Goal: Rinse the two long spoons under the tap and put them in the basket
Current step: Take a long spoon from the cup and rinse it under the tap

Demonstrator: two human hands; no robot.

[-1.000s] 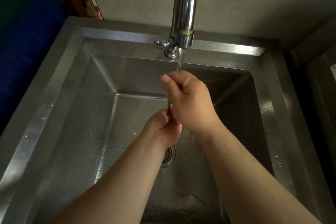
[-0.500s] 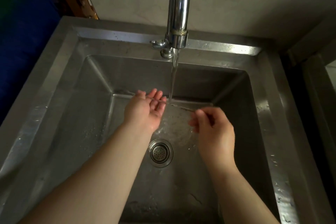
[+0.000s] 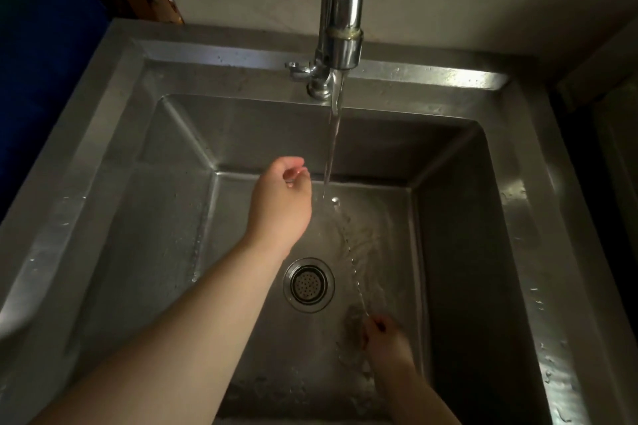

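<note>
A thin long metal spoon (image 3: 353, 264) runs diagonally over the sink floor. Its far end (image 3: 335, 199) sits under the running water. My right hand (image 3: 388, 343), blurred, is low in the sink at the near right and pinches the spoon's near end. My left hand (image 3: 281, 198) hovers just left of the water stream with its fingers loosely curled and nothing in them. It is apart from the spoon. I make out only one thin spoon; a second one cannot be told apart. No basket is in view.
The chrome tap (image 3: 341, 10) stands at the back centre, with water (image 3: 332, 148) falling from it. The deep steel sink (image 3: 103, 155) has a round drain strainer (image 3: 309, 285) in its floor. Its wet rim runs along the right side (image 3: 524, 217). A blue surface (image 3: 41, 62) lies to the left.
My right hand has drawn the spoon back toward me and down to the right. My left hand let go of the spoon's far end and curled its fingers beside the stream.
</note>
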